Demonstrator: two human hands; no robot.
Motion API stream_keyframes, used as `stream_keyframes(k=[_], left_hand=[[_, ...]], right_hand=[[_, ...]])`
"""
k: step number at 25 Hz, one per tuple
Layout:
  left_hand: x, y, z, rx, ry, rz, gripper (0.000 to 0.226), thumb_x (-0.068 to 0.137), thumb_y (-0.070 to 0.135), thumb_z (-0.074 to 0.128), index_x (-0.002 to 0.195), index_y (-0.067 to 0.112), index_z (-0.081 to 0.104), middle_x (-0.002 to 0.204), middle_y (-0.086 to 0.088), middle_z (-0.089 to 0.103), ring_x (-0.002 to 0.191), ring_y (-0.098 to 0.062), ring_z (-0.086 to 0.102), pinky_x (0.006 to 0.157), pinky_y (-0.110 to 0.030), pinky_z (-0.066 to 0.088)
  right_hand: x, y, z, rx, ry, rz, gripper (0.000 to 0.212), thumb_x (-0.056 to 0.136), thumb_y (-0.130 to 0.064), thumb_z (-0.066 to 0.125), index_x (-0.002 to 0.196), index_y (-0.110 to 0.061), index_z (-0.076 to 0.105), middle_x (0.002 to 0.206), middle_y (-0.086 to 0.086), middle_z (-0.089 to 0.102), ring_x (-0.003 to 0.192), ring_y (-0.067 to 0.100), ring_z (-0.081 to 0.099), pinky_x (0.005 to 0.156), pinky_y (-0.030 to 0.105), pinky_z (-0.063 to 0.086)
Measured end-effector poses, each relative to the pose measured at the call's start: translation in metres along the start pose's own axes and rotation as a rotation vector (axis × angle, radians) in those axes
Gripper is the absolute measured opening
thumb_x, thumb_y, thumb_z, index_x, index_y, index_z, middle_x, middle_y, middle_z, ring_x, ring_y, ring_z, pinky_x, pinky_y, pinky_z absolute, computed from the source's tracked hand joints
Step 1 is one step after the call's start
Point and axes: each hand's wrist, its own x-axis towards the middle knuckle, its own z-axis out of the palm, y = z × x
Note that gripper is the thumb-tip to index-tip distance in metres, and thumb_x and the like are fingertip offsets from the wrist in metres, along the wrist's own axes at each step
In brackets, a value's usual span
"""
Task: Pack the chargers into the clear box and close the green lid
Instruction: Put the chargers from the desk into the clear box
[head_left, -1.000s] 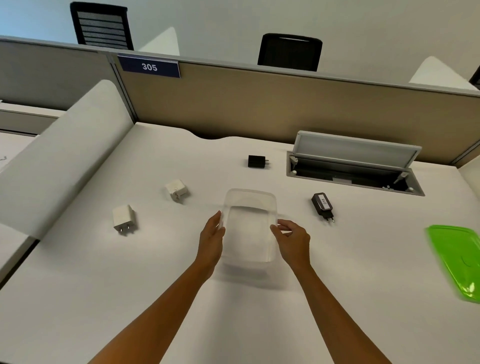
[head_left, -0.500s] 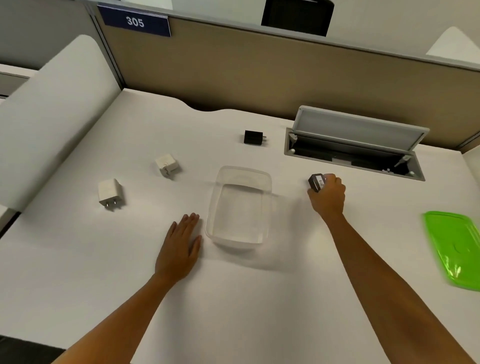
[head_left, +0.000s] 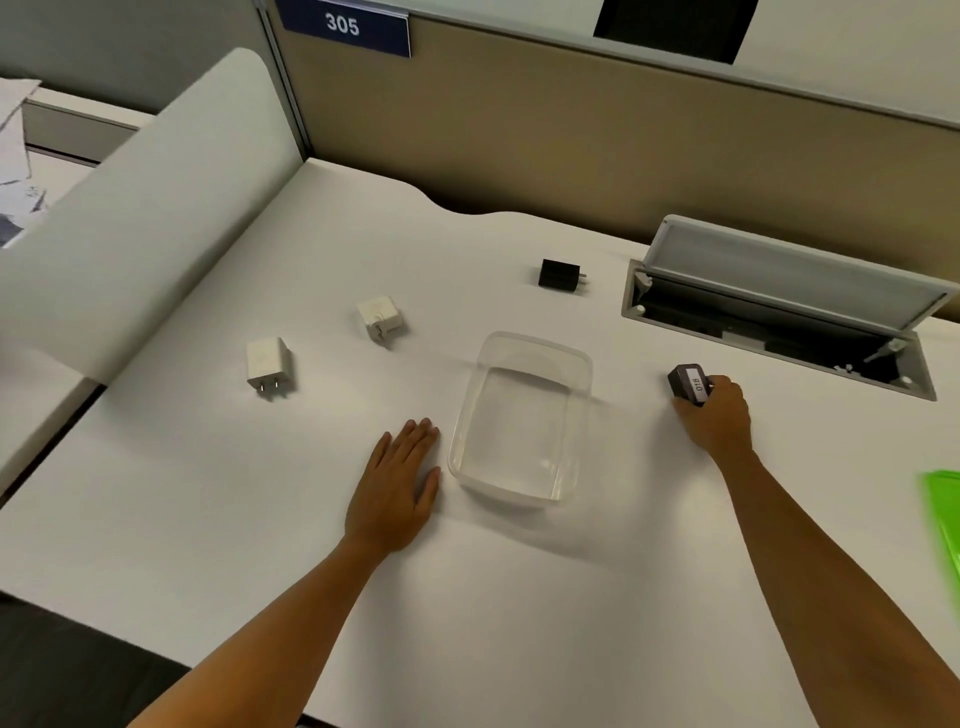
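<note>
The clear box (head_left: 582, 364) stands empty in the middle of the white desk. My right hand (head_left: 719, 418) is to its right, fingers closed around a black charger with a white label (head_left: 688, 383). My left hand (head_left: 397, 486) lies flat on the desk, fingers together, just left of the box and not touching it. A small black charger (head_left: 558, 274) lies beyond the box. Two white chargers lie to the left: one (head_left: 379, 317) nearer the box, one (head_left: 269, 364) farther left with its prongs toward me. Only a strip of the green lid (head_left: 945, 512) shows at the right edge.
An open cable hatch (head_left: 779, 317) with its raised grey flap is sunk into the desk at the back right. A beige partition (head_left: 571, 130) with a "305" sign runs along the back. A curved white divider (head_left: 135, 208) borders the left side.
Both hands left the box. My right hand went right and closed on the labelled black charger. My left hand settled flat on the desk beside the box. The camera tilted down.
</note>
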Motion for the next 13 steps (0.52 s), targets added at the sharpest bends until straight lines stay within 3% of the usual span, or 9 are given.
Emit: stream_keyframes(k=[3, 5, 8, 11, 13], left_hand=[[-0.001, 0.000, 0.001, -0.021, 0.003, -0.008, 0.058, 0.102, 0.043, 0.031, 0.156, 0.021, 0.029, 0.163, 0.008, 0.025, 0.152, -0.004, 0.012, 0.126, -0.032, 0.009], [0.000, -0.001, 0.001, -0.020, 0.005, -0.010, 0.059, 0.102, 0.044, 0.030, 0.156, 0.022, 0.028, 0.163, 0.009, 0.025, 0.152, -0.003, 0.011, 0.126, -0.031, 0.008], [0.000, -0.001, 0.001, -0.019, 0.011, -0.009, 0.058, 0.102, 0.044, 0.030, 0.156, 0.022, 0.028, 0.163, 0.009, 0.025, 0.152, -0.003, 0.011, 0.126, -0.031, 0.008], [0.000, -0.001, 0.001, -0.022, 0.012, -0.009, 0.058, 0.102, 0.044, 0.030, 0.156, 0.022, 0.029, 0.163, 0.008, 0.026, 0.152, -0.003, 0.011, 0.126, -0.032, 0.009], [0.000, -0.001, 0.001, -0.023, 0.014, -0.010, 0.058, 0.102, 0.044, 0.030, 0.156, 0.022, 0.028, 0.163, 0.009, 0.026, 0.152, -0.002, 0.011, 0.126, -0.032, 0.008]], right_hand=[[0.001, -0.011, -0.002, 0.168, -0.071, 0.126, 0.055, 0.090, -0.027, 0.068, 0.133, 0.002, 0.052, 0.124, 0.023, 0.061, 0.103, 0.035, 0.061, 0.084, 0.040, 0.051], [-0.012, -0.027, -0.005, 0.615, -0.165, 0.284, 0.046, 0.090, -0.025, 0.067, 0.125, 0.003, 0.057, 0.110, 0.018, 0.063, 0.082, 0.024, 0.061, 0.070, 0.030, 0.050], [-0.044, -0.051, -0.016, 1.180, -0.333, 0.362, 0.022, 0.088, -0.018, 0.067, 0.105, -0.004, 0.064, 0.095, 0.011, 0.066, 0.078, 0.021, 0.064, 0.069, 0.026, 0.056], [-0.071, -0.071, -0.031, 1.211, -0.508, 0.180, 0.016, 0.083, -0.014, 0.070, 0.099, -0.012, 0.068, 0.091, 0.008, 0.074, 0.085, 0.021, 0.074, 0.071, 0.025, 0.059], [-0.087, -0.086, -0.033, 1.014, -0.553, -0.022, 0.034, 0.080, -0.010, 0.075, 0.111, -0.018, 0.065, 0.092, 0.001, 0.076, 0.090, 0.016, 0.074, 0.074, 0.022, 0.059]])
